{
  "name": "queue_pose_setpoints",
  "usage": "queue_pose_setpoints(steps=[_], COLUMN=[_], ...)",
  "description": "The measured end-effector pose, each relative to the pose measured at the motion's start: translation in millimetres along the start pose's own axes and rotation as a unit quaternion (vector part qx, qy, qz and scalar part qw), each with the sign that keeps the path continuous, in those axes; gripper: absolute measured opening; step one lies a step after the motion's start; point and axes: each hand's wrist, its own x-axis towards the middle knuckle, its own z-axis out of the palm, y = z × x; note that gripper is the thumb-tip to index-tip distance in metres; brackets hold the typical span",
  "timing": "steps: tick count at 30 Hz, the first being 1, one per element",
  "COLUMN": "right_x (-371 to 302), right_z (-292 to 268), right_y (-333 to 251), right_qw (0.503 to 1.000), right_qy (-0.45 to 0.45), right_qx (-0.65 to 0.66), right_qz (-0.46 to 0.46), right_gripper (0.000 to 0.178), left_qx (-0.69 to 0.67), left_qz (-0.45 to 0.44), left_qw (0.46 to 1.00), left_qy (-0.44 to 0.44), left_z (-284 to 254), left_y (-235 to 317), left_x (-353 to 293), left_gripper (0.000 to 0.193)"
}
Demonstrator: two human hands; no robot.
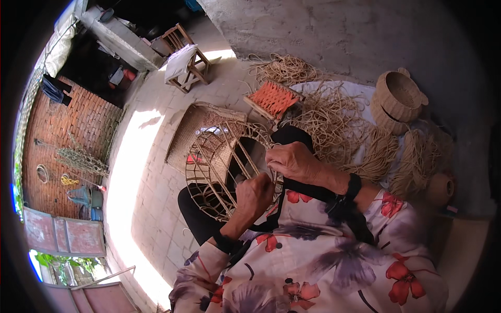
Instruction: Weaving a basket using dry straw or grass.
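Observation:
An openwork basket frame [211, 194] of tan strands rests across my dark-trousered lap, tilted, with wide gaps between its ribs. Long straight strands run across it toward my hands. My left hand [254, 196] is closed in a fist on the near right side of the frame, its fingertips turned out of sight. Just beyond it and to the right, my right hand [293, 161] is closed with thumb and fingers pinched together at the frame's rim. Any thin strand between the fingers is too small to make out. Both wrists wear dark bands.
A flat woven tray [180, 141] lies on the paving beyond the frame. An orange-webbed stool [274, 99] stands ahead, beside heaps of tan cord [334, 122] on white cloth. Finished round baskets [396, 96] sit at right by the wall. A wooden chair [188, 62] stands farther back.

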Motion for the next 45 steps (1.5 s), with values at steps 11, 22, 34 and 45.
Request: queue_pose_setpoints(steps=[11,22,34,45], right_x=[-46,-64,-53,-45], right_z=[-5,23,-21,-121], right_y=[-23,-24,-18,-14], right_qw=[0.988,0.987,0.942,0.872], right_qy=[-0.019,-0.048,-0.163,-0.179], right_qx=[-0.145,-0.15,0.204,0.392], right_qz=[-0.058,0.005,0.21,0.231], right_gripper=[0.012,0.011,0.034,0.026], left_qx=[0.029,-0.02,-0.047,0.022], left_qz=[-0.02,-0.006,0.083,0.179], left_qw=[0.99,0.988,0.995,0.981], left_qy=[-0.139,-0.154,-0.009,0.069], left_z=[-10,-14,-12,-4], left_y=[-2,-3,-4,5], left_x=[-3,-1,-20,0], left_gripper=[0.027,0.026,0.026,0.012])
